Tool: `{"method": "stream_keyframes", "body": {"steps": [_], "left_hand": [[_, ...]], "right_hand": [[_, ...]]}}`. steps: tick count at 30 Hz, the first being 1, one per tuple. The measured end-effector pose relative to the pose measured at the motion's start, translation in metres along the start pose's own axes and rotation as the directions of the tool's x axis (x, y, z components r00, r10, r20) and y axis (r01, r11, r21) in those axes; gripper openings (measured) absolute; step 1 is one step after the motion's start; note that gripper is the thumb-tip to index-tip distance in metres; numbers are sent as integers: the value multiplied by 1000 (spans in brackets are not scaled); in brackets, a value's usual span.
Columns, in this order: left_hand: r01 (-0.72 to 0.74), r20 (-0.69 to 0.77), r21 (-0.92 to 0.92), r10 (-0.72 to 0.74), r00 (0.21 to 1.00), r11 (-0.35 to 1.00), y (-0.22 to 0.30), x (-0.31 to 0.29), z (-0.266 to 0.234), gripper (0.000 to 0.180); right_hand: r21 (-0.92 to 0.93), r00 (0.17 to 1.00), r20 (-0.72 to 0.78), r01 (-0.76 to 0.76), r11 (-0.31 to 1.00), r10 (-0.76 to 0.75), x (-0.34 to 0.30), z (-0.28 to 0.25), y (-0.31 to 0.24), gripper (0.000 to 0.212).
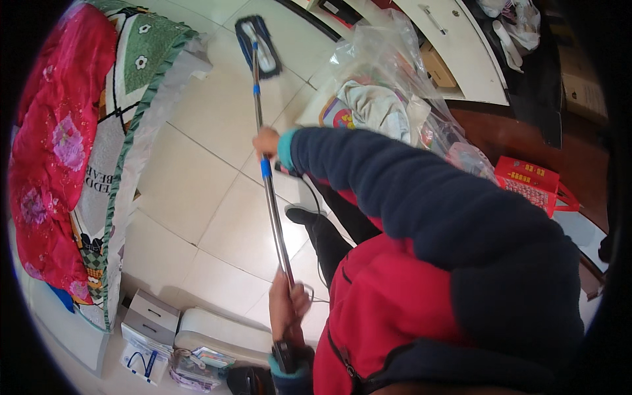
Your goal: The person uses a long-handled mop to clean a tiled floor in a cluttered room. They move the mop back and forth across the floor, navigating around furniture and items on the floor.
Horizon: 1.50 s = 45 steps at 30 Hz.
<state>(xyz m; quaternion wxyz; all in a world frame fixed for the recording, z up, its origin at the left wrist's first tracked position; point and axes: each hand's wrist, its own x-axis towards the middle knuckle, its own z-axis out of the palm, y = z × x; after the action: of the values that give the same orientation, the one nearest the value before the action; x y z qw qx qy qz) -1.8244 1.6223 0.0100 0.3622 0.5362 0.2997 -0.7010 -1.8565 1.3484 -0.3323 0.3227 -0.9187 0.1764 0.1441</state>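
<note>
A flat mop (274, 214) with a metal pole and blue joints runs from my hands up to the far floor. Its dark-fringed mop head (261, 49) lies on the tiles at the top. My right hand (266, 142), reached out across my body, is closed round the pole about halfway along. Lower down, my left hand (286, 306), a dark band on its wrist, is wrapped round the near end of the pole. A thin dark cord hangs beside my legs.
To the left stands a bed with a pink quilt (62, 138). A small drawer box (151, 316) sits at the lower left. Plastic bags and cloth (382, 108) are heaped before a white cabinet (454, 39); a red box (526, 181) lies right. My shoe (305, 215) rests on the floor tiles.
</note>
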Motion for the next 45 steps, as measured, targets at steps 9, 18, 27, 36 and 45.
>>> {"method": "stream_keyframes", "body": {"steps": [9, 18, 27, 36, 45], "left_hand": [[-12, -4, 7, 12, 1000, 1000, -14, 17, -13, 32], [26, -277, 168, 22, 961, 985, -128, -130, -156, 38], [-66, -152, 287, 114, 982, 956, -36, -78, -95, 33], [-159, -125, 718, 350, 928, 678, 29, -42, -44, 40], [-85, -187, 314, 150, 971, 946, -30, -95, -47, 34]], "right_hand": [[11, 997, 12, -80, 997, 80, -14, 20, 11, 11], [781, 835, 364, -515, 353, 413, -106, 121, -229, 19], [347, 985, -16, -157, 925, 173, -23, 86, -121, 18], [868, 495, 492, -216, -447, 716, -31, 18, -62, 25], [848, 813, 335, -481, 224, 477, -51, 47, -122, 15]]}}
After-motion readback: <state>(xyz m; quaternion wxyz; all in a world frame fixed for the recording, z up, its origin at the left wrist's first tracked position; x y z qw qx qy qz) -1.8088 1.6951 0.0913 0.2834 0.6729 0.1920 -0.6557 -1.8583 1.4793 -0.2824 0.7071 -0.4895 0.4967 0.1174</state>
